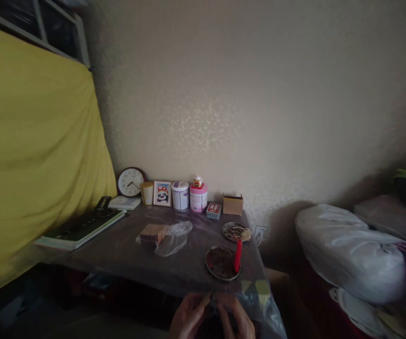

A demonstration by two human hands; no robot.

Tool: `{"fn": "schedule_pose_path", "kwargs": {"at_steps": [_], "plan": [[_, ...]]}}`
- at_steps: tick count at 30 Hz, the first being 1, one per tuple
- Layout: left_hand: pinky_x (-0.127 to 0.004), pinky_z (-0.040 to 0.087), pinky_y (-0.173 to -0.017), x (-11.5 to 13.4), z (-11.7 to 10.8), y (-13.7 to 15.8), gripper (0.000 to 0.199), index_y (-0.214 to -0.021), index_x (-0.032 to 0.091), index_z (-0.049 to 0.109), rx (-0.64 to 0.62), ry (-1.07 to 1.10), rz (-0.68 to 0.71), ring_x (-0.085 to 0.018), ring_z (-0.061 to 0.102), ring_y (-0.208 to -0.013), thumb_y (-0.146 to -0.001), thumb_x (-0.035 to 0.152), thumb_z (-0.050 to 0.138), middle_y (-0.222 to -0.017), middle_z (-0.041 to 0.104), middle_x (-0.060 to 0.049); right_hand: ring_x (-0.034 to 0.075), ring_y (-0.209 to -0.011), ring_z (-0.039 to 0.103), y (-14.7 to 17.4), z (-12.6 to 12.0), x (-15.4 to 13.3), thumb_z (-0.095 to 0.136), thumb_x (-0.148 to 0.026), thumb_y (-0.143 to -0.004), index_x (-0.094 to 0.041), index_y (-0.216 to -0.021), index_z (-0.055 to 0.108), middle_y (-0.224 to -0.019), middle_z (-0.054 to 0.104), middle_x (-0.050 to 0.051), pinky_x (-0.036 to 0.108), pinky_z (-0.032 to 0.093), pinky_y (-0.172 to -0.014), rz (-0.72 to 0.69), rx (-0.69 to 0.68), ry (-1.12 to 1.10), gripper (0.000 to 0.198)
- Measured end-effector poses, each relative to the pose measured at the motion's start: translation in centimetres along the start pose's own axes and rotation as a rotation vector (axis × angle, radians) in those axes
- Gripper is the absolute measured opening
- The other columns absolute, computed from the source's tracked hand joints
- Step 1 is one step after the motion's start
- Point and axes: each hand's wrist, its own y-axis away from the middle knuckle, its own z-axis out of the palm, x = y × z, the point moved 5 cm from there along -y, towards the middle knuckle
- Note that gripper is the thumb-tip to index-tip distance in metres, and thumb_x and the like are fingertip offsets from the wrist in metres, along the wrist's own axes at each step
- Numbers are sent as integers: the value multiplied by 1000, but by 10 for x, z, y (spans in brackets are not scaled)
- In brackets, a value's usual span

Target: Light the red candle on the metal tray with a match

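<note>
At the table's near edge, my left hand [187, 314] and my right hand [236, 318] are close together, fingertips bent inward. A small dark thing seems pinched between them, too dim and small to name. Just beyond them on the table is a round plate [220, 278] with a dark brown surface. A red candle [238, 256] stands at the right side of that plate, slightly tilted. Behind it, a second round plate [225, 234] bears many thin pale-ended sticks [242, 233]. To the left lies a brown block-like stack [152, 234], partly in a clear plastic bag [173, 238].
Along the wall stand a clock [131, 182], a framed panda picture [162, 194], two tins [180, 196], a cat figurine [197, 181], a small red-topped box [213, 210] and a cardboard box [233, 205]. A large book [86, 228] lies left; white bags [351, 254] are piled right.
</note>
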Motion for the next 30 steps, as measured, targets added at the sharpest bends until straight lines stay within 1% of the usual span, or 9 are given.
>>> {"fn": "schedule_pose_path", "kwargs": {"at_steps": [2,8,15,20,23,24,25,26,30], "plan": [[-36,50,-89,11,10,8,34,-85,20,78,-39,-21,6,-24,69,-92,-61,43,88,-90,79,-7,15,-76,77,-10,-4,-12,60,-28,-94,-26,-96,72,-85,79,1,16,60,-73,-74,-94,31,12],[-34,48,-91,27,22,19,35,-88,21,76,-36,-31,-15,-22,65,-97,-62,42,87,-94,77,-5,13,-78,77,-27,-17,-39,55,-22,-96,-24,-96,68,-86,78,2,16,60,-75,-126,-44,148,13],[-34,47,-94,26,29,23,30,-89,22,75,-71,19,-20,-20,65,-100,-66,39,85,-95,77,-4,13,-80,76,-26,-20,-38,51,-20,-98,-23,-101,67,-87,77,3,18,60,-76,-194,-82,183,16],[-33,48,-86,25,28,20,39,-80,19,75,5,-1,-58,-20,68,-88,-53,41,92,-85,77,-5,15,-90,74,-28,-35,-49,56,-15,-94,-25,-105,66,-97,77,4,22,59,-80,-163,-13,144,18],[-33,47,-83,34,39,23,39,-75,20,74,16,1,-49,-19,67,-83,-48,41,94,-80,77,-4,18,-90,75,-21,-24,-34,56,-18,-93,-27,-102,70,-96,79,3,27,60,-80,-136,-150,127,19],[-33,46,-88,39,44,25,40,-82,21,75,-5,14,-19,-20,67,-92,-54,43,92,-89,78,-5,17,-79,76,-20,-22,-22,54,-23,-93,-28,-92,73,-85,79,1,25,60,-72,-92,-152,158,19],[-35,46,-90,42,49,28,41,-81,21,75,-26,9,-39,-22,67,-95,-52,43,92,-91,78,-6,17,-65,74,-19,-22,-9,53,-28,-94,-27,-82,74,-72,77,0,23,58,-60,-40,-132,181,24],[-36,45,-90,45,52,31,41,-79,21,74,-37,1,-54,-22,68,-93,-50,44,93,-86,77,-5,18,-62,74,-19,-24,2,53,-31,-94,-25,-79,74,-70,77,2,24,58,-58,1,-91,193,26],[-37,44,-92,48,48,34,43,-77,22,74,-32,-11,-59,-22,68,-93,-47,47,93,-87,79,-6,20,-76,76,-26,-44,29,61,-39,-91,-23,-90,73,-85,80,5,27,58,-70,168,68,204,21]]}}
